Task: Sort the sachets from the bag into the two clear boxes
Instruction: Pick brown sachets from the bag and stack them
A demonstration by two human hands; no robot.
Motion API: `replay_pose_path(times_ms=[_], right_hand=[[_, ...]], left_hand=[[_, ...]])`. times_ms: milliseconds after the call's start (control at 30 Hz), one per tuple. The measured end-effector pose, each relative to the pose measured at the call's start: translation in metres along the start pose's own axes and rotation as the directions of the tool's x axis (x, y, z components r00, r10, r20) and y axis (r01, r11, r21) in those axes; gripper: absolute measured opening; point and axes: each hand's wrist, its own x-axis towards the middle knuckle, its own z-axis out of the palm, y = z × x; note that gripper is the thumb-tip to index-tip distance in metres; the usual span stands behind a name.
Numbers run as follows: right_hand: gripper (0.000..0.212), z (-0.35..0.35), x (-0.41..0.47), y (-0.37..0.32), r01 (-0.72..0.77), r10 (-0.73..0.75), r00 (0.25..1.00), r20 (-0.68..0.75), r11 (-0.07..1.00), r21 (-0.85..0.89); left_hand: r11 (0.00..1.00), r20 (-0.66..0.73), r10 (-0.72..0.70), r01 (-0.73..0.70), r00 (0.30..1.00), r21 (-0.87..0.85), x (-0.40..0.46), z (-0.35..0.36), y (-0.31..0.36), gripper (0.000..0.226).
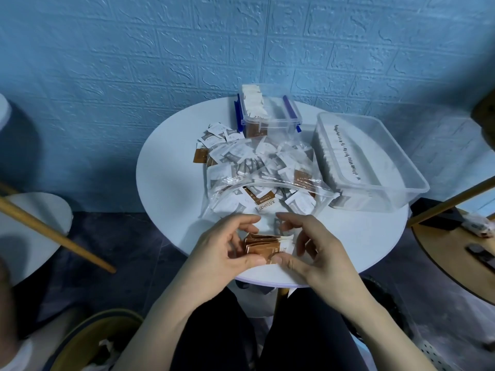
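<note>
table (166, 183) edge: hands grip sachets (263, 246)

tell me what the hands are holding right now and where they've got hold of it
Both hands hold one small stack of brown-and-white sachets. The left hand grips its brown end, the right hand its white end, thumbs meeting on the near edge.

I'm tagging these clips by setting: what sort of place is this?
Probably a small indoor room set up as a makeshift sorting station, not a factory: a small round white table against a blue embossed wall, with another round table at the right.
</note>
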Motion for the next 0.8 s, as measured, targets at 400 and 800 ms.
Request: replay_pose_path(times_ms=[400,800], right_hand=[[0.035,0.0066,0.0035,-0.0005,-0.141,0.138,0.987,0.082,0.989,0.04],[0.04,0.0088,0.0027,0.0016,-0.012,0.022,0.997,0.072,0.99,-0.139]], left_hand=[[0.961,-0.094,-0.033,0.057,0.995,0.269,0.0008,-0.0039,0.0002,0.032],[0.92,-0.044,0.069,-0.046,0.997,0.389,-0.0035,-0.0023,0.0066,0.038]])
